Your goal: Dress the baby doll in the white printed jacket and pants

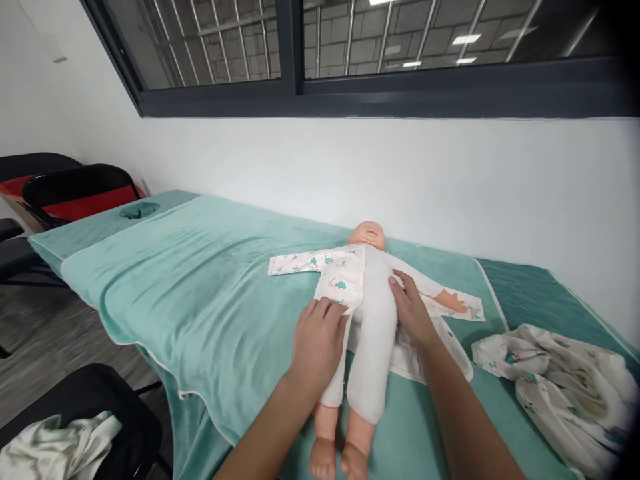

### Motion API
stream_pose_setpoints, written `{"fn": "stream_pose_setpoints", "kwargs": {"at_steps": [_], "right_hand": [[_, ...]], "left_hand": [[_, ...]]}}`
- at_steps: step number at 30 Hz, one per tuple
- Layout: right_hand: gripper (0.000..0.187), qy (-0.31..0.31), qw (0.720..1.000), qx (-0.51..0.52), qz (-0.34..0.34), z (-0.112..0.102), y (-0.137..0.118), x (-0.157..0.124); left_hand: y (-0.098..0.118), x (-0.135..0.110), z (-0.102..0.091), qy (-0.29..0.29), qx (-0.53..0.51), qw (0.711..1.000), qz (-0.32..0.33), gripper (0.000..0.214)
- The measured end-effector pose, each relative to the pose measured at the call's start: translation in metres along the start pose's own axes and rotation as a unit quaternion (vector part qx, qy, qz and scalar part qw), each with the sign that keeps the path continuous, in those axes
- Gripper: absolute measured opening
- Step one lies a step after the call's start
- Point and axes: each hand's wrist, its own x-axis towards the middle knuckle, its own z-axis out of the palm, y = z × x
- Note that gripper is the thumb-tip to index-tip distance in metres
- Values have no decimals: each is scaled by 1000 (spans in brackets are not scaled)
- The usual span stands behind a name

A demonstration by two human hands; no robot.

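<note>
A baby doll (367, 233) lies on its back, head toward the wall and bare feet toward me. White padded clothing (377, 320) covers its trunk and legs. A white baby shirt (345, 273) with green prints covers one side of the chest, its sleeves spread to both sides. The shirt's other front lies folded out on the right. My left hand (320, 343) pinches the shirt's lower edge near the doll's waist. My right hand (413, 310) rests with fingers extended against the doll's right-hand side in view. An orange-tan patch (450, 300) shows by the right sleeve; I cannot tell what it is.
A green cover (200, 287) drapes the bed, which has a face hole (140, 211) at the far left. Crumpled printed cloth (565, 387) lies at the right. Black chairs (83, 190) stand left, one near chair holding cloth (60, 447). A white wall and window run behind.
</note>
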Motion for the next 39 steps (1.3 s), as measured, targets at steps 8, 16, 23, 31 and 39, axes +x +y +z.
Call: {"fn": "stream_pose_setpoints", "kwargs": {"at_steps": [8,16,23,31,39], "right_hand": [[59,2,1000,4,-7,0,1,0],[62,-8,1000,9,9,-2,3,3],[63,-18,1000,8,2,-4,-2,5],[63,-29,999,37,-6,0,0,7],[50,-30,994,65,-84,-3,-6,7]], "left_hand": [[7,0,-3,-25,-75,989,122,20],[-12,14,3,78,-193,978,31,22],[-12,109,25,-93,-136,986,38,45],[13,166,31,-156,-68,981,94,34],[104,198,67,-357,53,917,168,43]]}}
